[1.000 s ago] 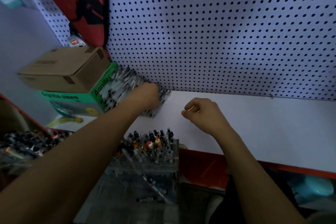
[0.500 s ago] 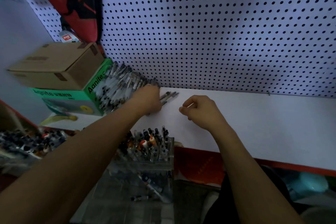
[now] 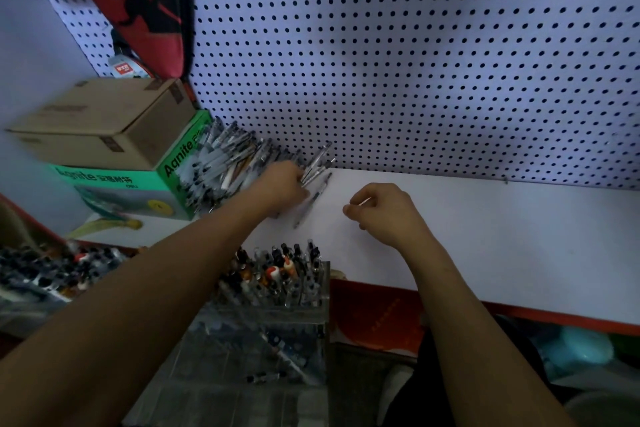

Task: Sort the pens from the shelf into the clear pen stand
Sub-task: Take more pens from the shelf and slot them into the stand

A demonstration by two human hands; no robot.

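A heap of clear pens [image 3: 225, 163] lies on the white shelf [image 3: 485, 236], against the pegboard and a green box. My left hand [image 3: 282, 185] grips a small bunch of pens [image 3: 317, 163] at the heap's right end; their tips stick out up and to the right. One loose pen [image 3: 311, 201] lies on the shelf just below that hand. My right hand [image 3: 381, 210] hovers over the shelf with curled fingers, and something thin and pale shows between thumb and forefinger. The clear pen stand [image 3: 277, 288], packed with upright pens, stands below the shelf edge.
A green box [image 3: 124, 191] with a cardboard box [image 3: 104, 121] on top blocks the shelf's left end. The pegboard [image 3: 415, 62] closes the back. A tray of more pens [image 3: 45, 270] sits at lower left. A red shelf lip [image 3: 519, 312] runs along the front.
My left hand has closed on a bunch of pens and drawn them rightward out of the heap. One pen now lies loose on the shelf. My right hand has barely moved.
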